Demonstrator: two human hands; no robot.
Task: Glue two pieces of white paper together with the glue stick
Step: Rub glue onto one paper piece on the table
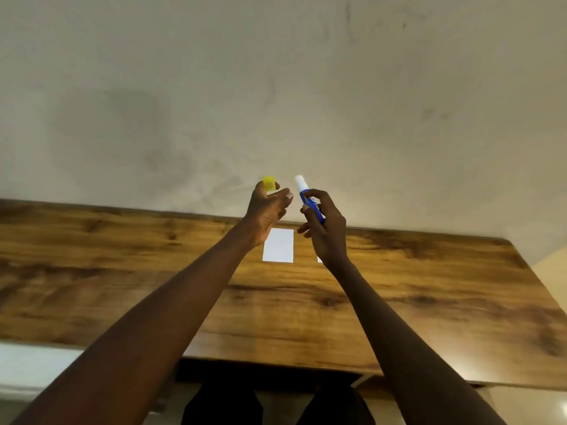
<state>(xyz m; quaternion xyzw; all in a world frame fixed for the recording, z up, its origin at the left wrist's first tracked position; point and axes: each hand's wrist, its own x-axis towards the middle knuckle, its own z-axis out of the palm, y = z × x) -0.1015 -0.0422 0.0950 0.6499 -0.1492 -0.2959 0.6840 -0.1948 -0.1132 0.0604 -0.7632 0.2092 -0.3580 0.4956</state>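
Observation:
Both hands are raised above the wooden table [122,271]. My left hand [268,210] pinches a yellow cap [269,183] between thumb and fingertips. Just to its right, my right hand [326,234] grips a blue glue stick [310,201], tilted with its white uncapped tip pointing up and left. The cap and the stick are apart. Below the hands, a white paper [278,245] lies flat on the table. A second white paper [319,259] shows only as a small corner behind my right wrist.
A plain beige wall [276,87] rises right behind the table's far edge. The table's right edge runs diagonally at the right, with a pale floor [552,286] beyond it. Dark trousers [221,406] show under the near edge.

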